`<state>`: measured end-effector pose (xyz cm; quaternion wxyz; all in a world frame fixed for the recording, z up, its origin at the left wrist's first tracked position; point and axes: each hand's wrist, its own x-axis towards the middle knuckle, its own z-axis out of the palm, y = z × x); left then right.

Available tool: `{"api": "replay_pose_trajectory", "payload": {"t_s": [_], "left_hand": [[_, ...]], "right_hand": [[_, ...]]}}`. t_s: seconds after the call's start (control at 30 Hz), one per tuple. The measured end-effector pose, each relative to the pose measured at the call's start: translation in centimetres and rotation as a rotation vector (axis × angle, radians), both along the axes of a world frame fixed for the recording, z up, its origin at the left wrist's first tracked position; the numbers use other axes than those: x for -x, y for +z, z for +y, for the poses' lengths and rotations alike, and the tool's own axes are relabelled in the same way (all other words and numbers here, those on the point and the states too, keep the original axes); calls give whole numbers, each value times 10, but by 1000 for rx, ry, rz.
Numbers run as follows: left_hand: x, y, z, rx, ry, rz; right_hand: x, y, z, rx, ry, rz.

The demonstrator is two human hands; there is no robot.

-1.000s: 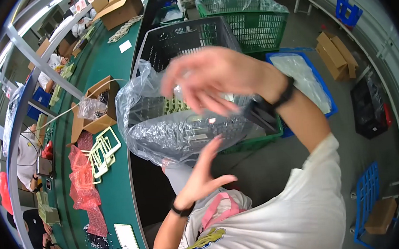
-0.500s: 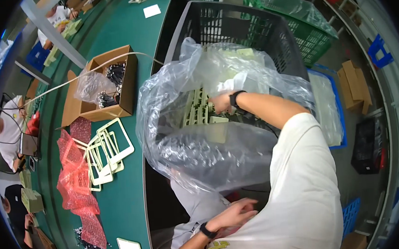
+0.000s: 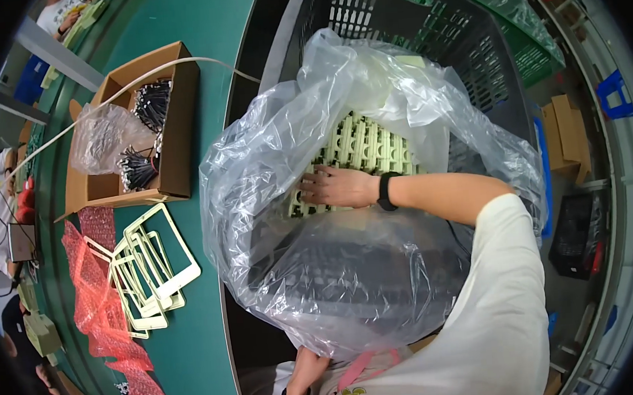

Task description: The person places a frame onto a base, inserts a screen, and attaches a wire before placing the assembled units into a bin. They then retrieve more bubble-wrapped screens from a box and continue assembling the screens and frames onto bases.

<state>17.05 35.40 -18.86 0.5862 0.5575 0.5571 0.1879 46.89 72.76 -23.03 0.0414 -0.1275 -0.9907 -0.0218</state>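
Note:
My right hand (image 3: 341, 187) reaches inside a clear plastic bag (image 3: 353, 298) and rests with fingers spread on rows of pale green plastic parts (image 3: 367, 141). Nothing shows in its grasp. The bag lines a dark grey crate (image 3: 441, 38), its loose edges folded up around the parts. At the near edge of the bag, low in the picture, is my left hand (image 3: 311, 364). Its fingers are tucked under or behind the plastic and hidden, so their grip cannot be made out. A pink strip (image 3: 368, 365) lies beside it.
Left of the crate runs a green workbench (image 3: 190, 280). On it are a cardboard box (image 3: 187, 126) of black cables, a stack of pale frames (image 3: 164, 274) and red bubble wrap (image 3: 99, 286). A green crate (image 3: 533, 46) stands behind right. Other people sit beyond the bench.
My right hand has flattened out over the parts, and more of their rows show. My left hand has moved leftward from my lap to the bag's near edge. The view has shifted.

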Motion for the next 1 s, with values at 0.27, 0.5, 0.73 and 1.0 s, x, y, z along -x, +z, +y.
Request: {"api": "replay_pose_trajectory", "payload": {"t_s": [0.27, 0.5, 0.73, 1.0], "left_hand": [[5, -9, -15, 18, 0, 129], [-8, 11, -16, 123, 178, 136], [-6, 9, -25, 220, 205, 160], [-10, 72, -6, 95, 249, 141]], "right_hand": [[25, -17, 11, 29, 87, -96], [9, -48, -6, -8, 189, -4], [18, -10, 4, 69, 240, -169], [1, 47, -9, 254, 26, -99]]}}
